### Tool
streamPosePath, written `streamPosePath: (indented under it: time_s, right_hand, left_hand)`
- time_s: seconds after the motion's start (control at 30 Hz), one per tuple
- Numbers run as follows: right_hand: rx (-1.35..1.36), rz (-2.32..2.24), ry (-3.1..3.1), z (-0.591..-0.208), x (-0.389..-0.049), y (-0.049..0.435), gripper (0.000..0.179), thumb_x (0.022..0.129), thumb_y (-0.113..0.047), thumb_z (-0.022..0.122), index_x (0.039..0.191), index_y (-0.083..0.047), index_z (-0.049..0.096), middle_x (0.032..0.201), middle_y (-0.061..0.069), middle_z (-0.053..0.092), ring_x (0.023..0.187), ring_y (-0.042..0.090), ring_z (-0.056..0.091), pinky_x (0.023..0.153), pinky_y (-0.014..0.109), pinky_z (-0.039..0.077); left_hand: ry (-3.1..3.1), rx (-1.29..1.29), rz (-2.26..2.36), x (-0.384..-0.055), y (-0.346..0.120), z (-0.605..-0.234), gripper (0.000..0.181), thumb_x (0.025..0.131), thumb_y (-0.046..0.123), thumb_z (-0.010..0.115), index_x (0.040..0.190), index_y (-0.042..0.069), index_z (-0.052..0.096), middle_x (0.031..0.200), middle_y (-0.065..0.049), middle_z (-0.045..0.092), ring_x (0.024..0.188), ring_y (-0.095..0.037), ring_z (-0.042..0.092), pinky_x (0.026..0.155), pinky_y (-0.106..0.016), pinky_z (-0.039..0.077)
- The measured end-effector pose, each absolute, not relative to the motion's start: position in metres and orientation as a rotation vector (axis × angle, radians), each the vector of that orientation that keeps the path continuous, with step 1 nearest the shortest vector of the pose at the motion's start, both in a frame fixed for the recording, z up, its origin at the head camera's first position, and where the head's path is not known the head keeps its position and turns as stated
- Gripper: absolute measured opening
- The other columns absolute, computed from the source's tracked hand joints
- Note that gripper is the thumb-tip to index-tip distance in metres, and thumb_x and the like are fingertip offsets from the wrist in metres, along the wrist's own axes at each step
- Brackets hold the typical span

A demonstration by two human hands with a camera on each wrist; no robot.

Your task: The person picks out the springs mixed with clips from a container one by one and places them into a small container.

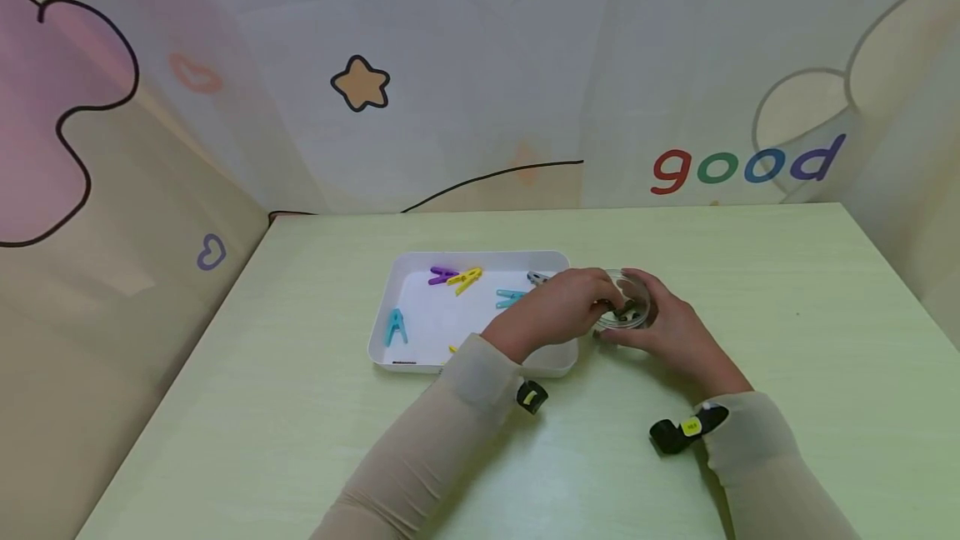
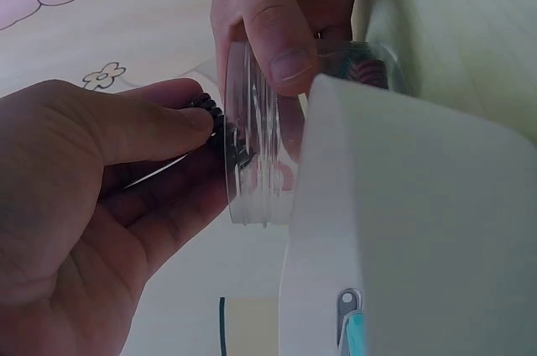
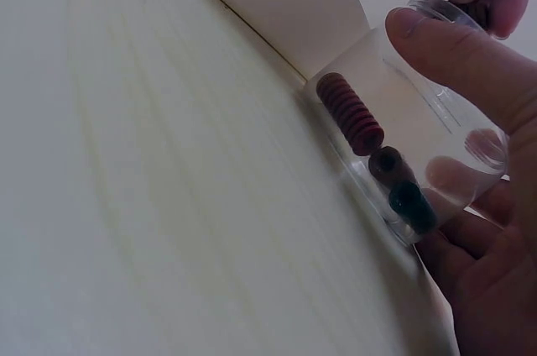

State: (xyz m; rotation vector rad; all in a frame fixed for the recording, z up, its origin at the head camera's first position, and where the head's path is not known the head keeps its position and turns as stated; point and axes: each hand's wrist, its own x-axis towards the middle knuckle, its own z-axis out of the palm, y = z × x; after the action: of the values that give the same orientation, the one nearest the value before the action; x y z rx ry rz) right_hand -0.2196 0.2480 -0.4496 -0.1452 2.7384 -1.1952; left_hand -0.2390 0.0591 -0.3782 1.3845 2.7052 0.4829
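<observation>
My right hand (image 1: 675, 319) grips a clear plastic jar (image 3: 403, 104), thumb on one side and fingers round the other. Inside the jar, the right wrist view shows a red coil spring (image 3: 351, 112), a brown one (image 3: 388, 164) and a teal one (image 3: 413, 205). Between thumb and fingers, my left hand (image 1: 573, 298) pinches a dark coil spring (image 2: 220, 125) at the jar's mouth. Part of that spring shows through the clear rim. In the head view the left fingertips overlap the jar opening.
Left of the jar lies a white tray (image 1: 442, 327), partly covered by the left forearm. It holds purple (image 1: 441, 273), yellow (image 1: 468, 279), teal (image 1: 396, 326) and grey (image 1: 536, 278) clothespins. A printed cloth (image 1: 480, 65) stands behind the pale table (image 1: 262, 407).
</observation>
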Motion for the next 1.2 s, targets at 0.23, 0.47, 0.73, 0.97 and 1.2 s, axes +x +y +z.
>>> streamPosePath:
  time_s: [0.23, 0.47, 0.73, 0.97, 1.2]
  right_hand:
    - [-0.170, -1.194, 2.751, -0.450, -0.219, 0.248, 0.102, 0.063, -0.064, 0.068, 0.144, -0.031, 0.016, 0.145, 0.008, 0.033, 0.129, 0.034, 0.034, 0.098, 0.061, 0.031]
    - [-0.208, -1.229, 2.745, -0.453, -0.220, 0.250, 0.102, 0.061, -0.065, 0.068, 0.143, -0.033, 0.018, 0.144, 0.003, 0.036, 0.128, 0.030, 0.036, 0.099, 0.057, 0.031]
    - [-0.214, -1.249, 2.729, -0.455, -0.222, 0.249, 0.101, 0.062, -0.062, 0.070, 0.144, -0.034, 0.016, 0.145, 0.002, 0.035, 0.133, 0.028, 0.031, 0.102, 0.059, 0.027]
    - [-0.222, -1.255, 2.729, -0.457, -0.221, 0.250, 0.100, 0.063, -0.062, 0.069, 0.143, -0.034, 0.017, 0.145, 0.002, 0.036, 0.132, 0.029, 0.033, 0.101, 0.057, 0.029]
    - [-0.211, -1.243, 2.720, -0.454, -0.221, 0.249, 0.101, 0.063, -0.062, 0.069, 0.144, -0.034, 0.015, 0.146, 0.002, 0.035, 0.134, 0.030, 0.030, 0.101, 0.060, 0.027]
  left_hand:
    - [2.696, 1.359, 0.485, -0.239, 0.057, -0.379, 0.027, 0.091, 0.008, 0.046, 0.107, 0.017, 0.067, 0.106, 0.005, 0.062, 0.096, -0.003, 0.054, 0.085, -0.014, 0.042]
    - [2.690, 1.360, 0.488, -0.239, 0.056, -0.379, 0.031, 0.090, 0.005, 0.044, 0.106, 0.018, 0.067, 0.105, 0.004, 0.062, 0.093, -0.003, 0.052, 0.082, -0.014, 0.042]
    - [2.717, 1.336, 0.468, -0.238, 0.052, -0.375, 0.031, 0.090, 0.005, 0.044, 0.107, 0.017, 0.067, 0.106, 0.004, 0.062, 0.096, -0.005, 0.055, 0.087, -0.016, 0.043]
    - [2.711, 1.323, 0.480, -0.236, 0.048, -0.370, 0.030, 0.091, 0.005, 0.045, 0.108, 0.017, 0.066, 0.107, 0.004, 0.061, 0.099, -0.006, 0.056, 0.088, -0.016, 0.043]
    - [2.712, 1.314, 0.474, -0.234, 0.043, -0.366, 0.030, 0.091, 0.006, 0.045, 0.109, 0.019, 0.066, 0.108, 0.006, 0.061, 0.101, -0.005, 0.055, 0.090, -0.017, 0.043]
